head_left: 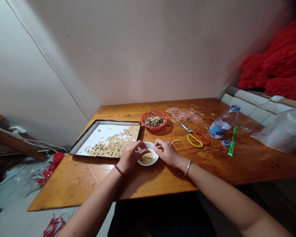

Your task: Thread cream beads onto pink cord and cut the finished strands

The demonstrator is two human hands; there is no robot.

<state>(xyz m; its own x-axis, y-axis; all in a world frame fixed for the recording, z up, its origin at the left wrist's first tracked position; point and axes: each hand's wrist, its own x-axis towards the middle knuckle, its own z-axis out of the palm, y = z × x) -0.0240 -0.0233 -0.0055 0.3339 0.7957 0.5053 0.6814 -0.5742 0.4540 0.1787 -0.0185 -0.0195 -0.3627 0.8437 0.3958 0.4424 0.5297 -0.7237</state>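
Observation:
A small white dish [156,161] holding pale beads [146,159] stands near the table's front, between my hands. My left hand [131,156] is over its left side, thumb and fingertips curled in a pinch; what they hold is too small to make out. On the dish's right side, my right hand [167,152] is closed on a thin thread. A short string of pale beads [176,141] shows just behind that hand. To the left lies a black-rimmed white tray [95,134] with many loose pale and dark beads [113,144].
Behind the dish sits a red basket [143,123] of strung beads, beside tangled pink thread [185,115]. Scissors [195,136], a water bottle [222,123], a blue cap [225,143] and a green packet [233,141] lie rightward. A plastic bag [283,131] is at far right.

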